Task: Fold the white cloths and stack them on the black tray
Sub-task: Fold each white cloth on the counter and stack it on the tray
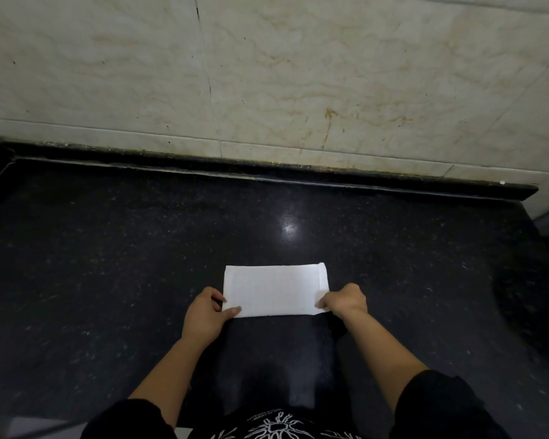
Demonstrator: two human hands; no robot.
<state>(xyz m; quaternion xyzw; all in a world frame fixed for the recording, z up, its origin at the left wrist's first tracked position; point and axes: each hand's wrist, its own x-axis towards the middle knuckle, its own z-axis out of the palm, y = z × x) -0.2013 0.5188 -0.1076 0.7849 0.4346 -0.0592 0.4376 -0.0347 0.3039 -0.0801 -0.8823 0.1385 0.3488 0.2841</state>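
One white folded rectangular cloth [274, 289] lies flat on the dark speckled stone counter [108, 264]. It sits in the middle of the counter's near half, well apart from the back edge, with its long sides parallel to that edge. A narrow strip of a lower layer shows along its right short side.

There are two bare hands, one at each near corner of the cloth.
- The left hand [205, 315] is at the near-left corner. The thumb lies on top of the fabric and the other fingers are curled at the left short edge, pinching the corner.
- The right hand [346, 299] is at the near-right corner, knuckles up. Its fingers are curled down onto the fabric and look to be gripping it, but the thumb is hidden, so the pinch is only probable.

One bright glare spot [288, 228] lies on the counter beyond the cloth. A cream veined tile wall [298, 74] with brown stains rises behind the back edge.

Two black short sleeves [441, 403] show at the bottom of the view. Between them is a black shirt with a white print [276, 427].
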